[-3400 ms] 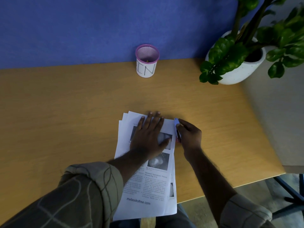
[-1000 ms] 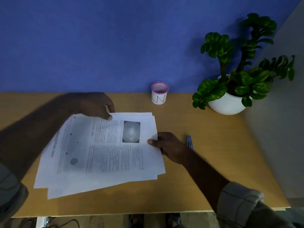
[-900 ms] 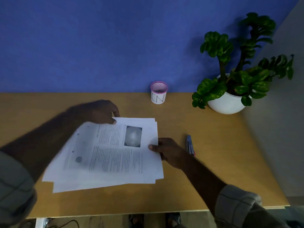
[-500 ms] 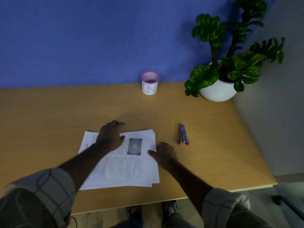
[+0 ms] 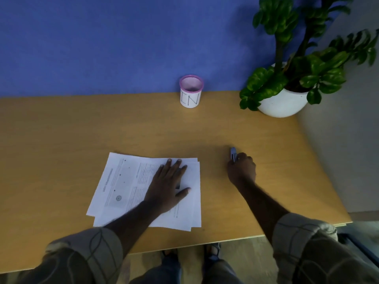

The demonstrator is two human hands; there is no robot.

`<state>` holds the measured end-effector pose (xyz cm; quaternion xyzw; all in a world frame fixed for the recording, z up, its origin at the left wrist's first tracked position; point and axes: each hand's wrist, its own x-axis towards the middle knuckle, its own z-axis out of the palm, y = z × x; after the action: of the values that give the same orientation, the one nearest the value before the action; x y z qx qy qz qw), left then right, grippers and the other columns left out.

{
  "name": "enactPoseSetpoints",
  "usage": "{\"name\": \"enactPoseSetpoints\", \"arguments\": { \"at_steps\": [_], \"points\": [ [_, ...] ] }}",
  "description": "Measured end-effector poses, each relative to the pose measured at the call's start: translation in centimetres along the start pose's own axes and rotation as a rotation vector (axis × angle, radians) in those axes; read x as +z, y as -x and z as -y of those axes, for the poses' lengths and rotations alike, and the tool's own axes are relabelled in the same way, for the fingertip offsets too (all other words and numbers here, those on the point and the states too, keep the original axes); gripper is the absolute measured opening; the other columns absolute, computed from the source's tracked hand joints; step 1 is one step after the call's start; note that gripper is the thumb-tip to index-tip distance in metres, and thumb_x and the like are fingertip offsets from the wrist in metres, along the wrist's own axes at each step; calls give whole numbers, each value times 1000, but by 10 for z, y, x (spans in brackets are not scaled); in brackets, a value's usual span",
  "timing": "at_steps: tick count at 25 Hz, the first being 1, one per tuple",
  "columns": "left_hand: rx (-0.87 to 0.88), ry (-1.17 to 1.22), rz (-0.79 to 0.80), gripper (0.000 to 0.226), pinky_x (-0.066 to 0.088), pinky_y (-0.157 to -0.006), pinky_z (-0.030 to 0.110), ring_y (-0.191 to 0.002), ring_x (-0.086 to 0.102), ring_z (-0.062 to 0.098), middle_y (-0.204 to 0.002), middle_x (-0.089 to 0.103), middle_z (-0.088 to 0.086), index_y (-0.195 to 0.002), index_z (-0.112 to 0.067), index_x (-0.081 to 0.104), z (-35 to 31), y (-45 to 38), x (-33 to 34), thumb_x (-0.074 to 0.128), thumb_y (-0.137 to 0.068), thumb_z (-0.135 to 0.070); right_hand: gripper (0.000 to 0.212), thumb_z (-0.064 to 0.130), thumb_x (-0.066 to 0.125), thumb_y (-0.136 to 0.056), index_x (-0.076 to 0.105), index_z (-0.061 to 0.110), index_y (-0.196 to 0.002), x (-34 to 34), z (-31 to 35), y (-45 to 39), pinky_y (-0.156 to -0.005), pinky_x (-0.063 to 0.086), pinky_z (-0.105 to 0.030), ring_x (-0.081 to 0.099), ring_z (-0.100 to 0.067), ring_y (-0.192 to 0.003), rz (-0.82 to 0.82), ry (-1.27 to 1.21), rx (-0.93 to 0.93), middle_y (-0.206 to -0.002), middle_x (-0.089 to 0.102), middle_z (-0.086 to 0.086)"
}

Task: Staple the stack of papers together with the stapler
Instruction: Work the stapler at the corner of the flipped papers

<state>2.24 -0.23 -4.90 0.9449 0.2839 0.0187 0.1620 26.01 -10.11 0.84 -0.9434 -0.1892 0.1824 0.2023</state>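
A loose stack of printed white papers [image 5: 125, 185] lies flat on the wooden desk [image 5: 61, 140], its sheets slightly fanned. My left hand [image 5: 168, 181] rests palm down on the right half of the stack, fingers spread. To the right of the papers, my right hand [image 5: 242, 169] is curled around a small blue stapler [image 5: 233, 153] that lies on the desk. Only the stapler's far tip shows above my fingers; the rest is hidden under the hand.
A white mesh cup with a pink rim [image 5: 191, 92], marked "IN", stands at the back by the blue wall. A potted plant in a white pot [image 5: 285, 101] sits at the back right corner. The desk's front edge [image 5: 205, 244] is near my body.
The papers were set down flat on the desk. My left hand slid right onto the stack's right half. My right hand left the papers, moved right and closed around the stapler.
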Motion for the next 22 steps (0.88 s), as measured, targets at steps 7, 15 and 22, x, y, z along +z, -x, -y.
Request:
{"name": "enactPoseSetpoints", "arguments": {
  "at_steps": [7,15,22],
  "points": [
    [-11,89,-54,71,13,-124,45,-152,21,23,-159,36,-3,-149,-28,37,0,-4,-4,57,-87,-57,49,42,70,-70,64,10,-107,5,3,18,-81,52,-38,58,-35,-101,136,150,-82,-107,65,-14],
    [-80,-29,-128,64,22,-122,51,-146,34,28,-154,44,2,-147,-30,41,-11,-10,6,43,-92,-63,41,21,71,-82,49,25,-117,14,8,55,-57,57,-31,63,-11,-69,186,-72,-247,-89,64,4],
    [-62,-33,-93,67,18,-123,52,-149,29,29,-160,35,3,-151,-31,34,-9,-10,8,32,-94,-66,20,24,62,-93,66,20,-112,35,2,76,-64,46,-19,60,-8,-74,6,81,-768,-93,70,3]
  ]
}}
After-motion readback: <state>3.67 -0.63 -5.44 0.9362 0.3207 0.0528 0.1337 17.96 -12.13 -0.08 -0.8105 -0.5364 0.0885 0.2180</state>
